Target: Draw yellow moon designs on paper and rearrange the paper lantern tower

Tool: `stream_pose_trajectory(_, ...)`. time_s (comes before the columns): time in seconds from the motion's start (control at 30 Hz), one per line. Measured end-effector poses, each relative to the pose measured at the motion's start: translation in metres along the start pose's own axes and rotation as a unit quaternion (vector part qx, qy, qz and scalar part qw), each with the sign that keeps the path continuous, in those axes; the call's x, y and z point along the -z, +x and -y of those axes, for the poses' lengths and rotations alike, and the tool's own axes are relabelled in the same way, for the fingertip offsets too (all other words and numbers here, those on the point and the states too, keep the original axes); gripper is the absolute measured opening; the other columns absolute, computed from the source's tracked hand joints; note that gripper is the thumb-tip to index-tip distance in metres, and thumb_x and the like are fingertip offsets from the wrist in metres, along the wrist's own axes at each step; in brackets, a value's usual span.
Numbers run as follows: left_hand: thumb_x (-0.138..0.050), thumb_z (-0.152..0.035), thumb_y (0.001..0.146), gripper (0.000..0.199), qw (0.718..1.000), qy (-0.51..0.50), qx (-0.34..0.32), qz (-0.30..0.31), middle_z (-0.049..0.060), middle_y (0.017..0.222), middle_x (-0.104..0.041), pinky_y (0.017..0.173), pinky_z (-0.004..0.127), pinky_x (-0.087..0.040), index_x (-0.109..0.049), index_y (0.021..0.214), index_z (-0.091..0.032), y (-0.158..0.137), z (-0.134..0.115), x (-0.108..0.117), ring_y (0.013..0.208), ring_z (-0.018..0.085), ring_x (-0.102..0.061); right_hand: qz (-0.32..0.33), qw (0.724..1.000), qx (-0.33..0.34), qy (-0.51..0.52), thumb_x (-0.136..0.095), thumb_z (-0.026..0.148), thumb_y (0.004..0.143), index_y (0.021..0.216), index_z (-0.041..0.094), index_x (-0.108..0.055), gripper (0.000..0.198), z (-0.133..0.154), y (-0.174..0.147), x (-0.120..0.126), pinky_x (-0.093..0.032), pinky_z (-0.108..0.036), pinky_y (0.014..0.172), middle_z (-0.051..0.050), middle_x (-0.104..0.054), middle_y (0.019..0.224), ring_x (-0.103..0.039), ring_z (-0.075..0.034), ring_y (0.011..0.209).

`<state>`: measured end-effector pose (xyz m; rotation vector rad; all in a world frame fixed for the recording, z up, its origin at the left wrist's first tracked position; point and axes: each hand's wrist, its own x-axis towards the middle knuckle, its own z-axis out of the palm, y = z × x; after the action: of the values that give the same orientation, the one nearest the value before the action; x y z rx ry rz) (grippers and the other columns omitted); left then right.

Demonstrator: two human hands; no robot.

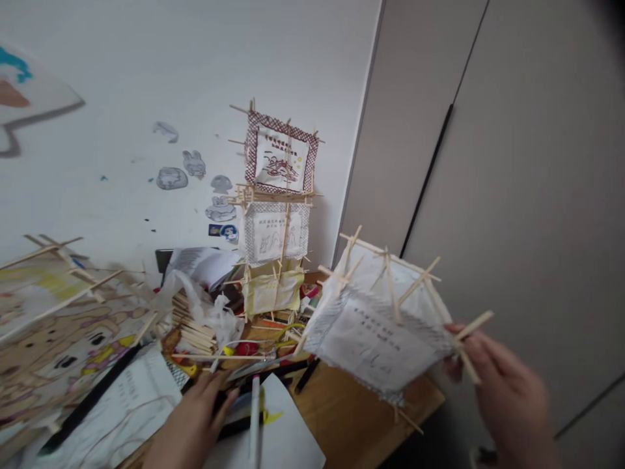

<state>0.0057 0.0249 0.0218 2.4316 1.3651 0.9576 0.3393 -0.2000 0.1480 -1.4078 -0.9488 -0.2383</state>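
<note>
My right hand (512, 384) pinches the corner of a paper lantern (375, 339) with a frame of thin wooden sticks. The lantern is tilted above the desk's right edge, showing handwriting and a faint drawing on its white side. Down at the cluttered desk, my left hand (200, 407) has its thumb and fingers apart, and its fingertips reach among the craft things. Beside it lie a white marker (254, 417) and a sheet of white paper (288, 423). Whether the left fingertips touch anything is hard to make out.
A tower of stacked paper-and-stick lanterns (278, 234) stands against the wall. A bundle of wooden sticks (193, 329) lies beside a crumpled plastic bag (227, 319). Drawn paper panels (63, 352) cover the left side. A grey cabinet (527, 195) rises at the right.
</note>
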Motion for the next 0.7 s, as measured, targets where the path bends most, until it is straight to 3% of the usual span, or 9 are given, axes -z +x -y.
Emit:
stream_pose_trajectory(0.1,-0.040,-0.046,0.082,0.043,0.997,-0.047,-0.021,0.056,0.012,0.108,-0.067,0.092,0.042,-0.047,-0.065,0.104,-0.018,0.004,-0.018,-0.008,0.102,0.027,-0.062,-0.028,0.991,0.001,0.133,-0.065,0.040,0.077,0.086,0.021,-0.070,0.022,0.014,0.041,0.007,-0.042,-0.023,0.044,0.001,-0.059,0.052,-0.053,-0.013,0.046)
stream_pose_trajectory(0.17,-0.040,-0.044,0.084,0.042,0.993,-0.068,-0.034,0.088,0.011,0.111,-0.066,0.093,0.042,-0.046,-0.065,0.106,-0.019,0.007,-0.022,-0.013,0.104,0.026,-0.061,-0.006,0.983,0.002,0.183,-0.072,0.039,0.068,0.079,0.020,-0.070,0.023,0.026,0.071,0.006,-0.040,-0.023,0.042,0.000,-0.059,0.051,-0.051,-0.012,0.045)
stream_pose_trajectory(0.23,-0.040,-0.042,0.085,0.041,0.991,-0.073,-0.042,0.104,0.012,0.112,-0.065,0.094,0.043,-0.046,-0.065,0.107,-0.018,0.011,-0.021,-0.018,0.105,0.026,-0.060,0.015,0.981,-0.006,0.193,-0.076,0.040,0.061,0.075,0.019,-0.070,0.026,0.036,0.101,0.003,-0.040,-0.022,0.041,0.000,-0.058,0.050,-0.051,-0.011,0.043)
stream_pose_trajectory(0.4,-0.042,-0.040,0.084,0.039,0.989,-0.052,-0.049,0.126,0.013,0.113,-0.065,0.094,0.043,-0.046,-0.066,0.105,-0.017,0.012,-0.018,-0.032,0.105,0.027,-0.060,0.063,0.983,0.001,0.175,-0.076,0.041,0.060,0.080,0.017,-0.069,0.032,0.040,0.167,-0.016,-0.042,-0.021,0.044,0.001,-0.060,0.054,-0.051,-0.009,0.044)
stream_pose_trajectory(0.57,-0.051,-0.033,0.081,0.030,0.990,-0.013,-0.100,0.102,0.011,0.109,-0.067,0.089,0.039,-0.051,-0.069,0.101,-0.021,0.003,-0.012,-0.053,0.101,0.025,-0.063,0.135,0.979,0.010,0.153,-0.074,0.045,0.060,0.085,0.016,-0.067,0.039,0.023,0.219,-0.052,-0.046,-0.022,0.050,0.001,-0.061,0.056,-0.054,-0.009,0.050)
stream_pose_trajectory(0.7,-0.057,-0.036,0.080,0.028,0.980,0.035,-0.189,0.042,0.009,0.110,-0.068,0.083,0.035,-0.055,-0.068,0.104,-0.025,-0.002,0.003,-0.069,0.100,0.026,-0.064,0.189,0.974,0.004,0.126,-0.072,0.047,0.062,0.087,0.015,-0.067,0.041,0.008,0.248,-0.082,-0.045,-0.023,0.051,0.001,-0.060,0.059,-0.054,-0.010,0.052)
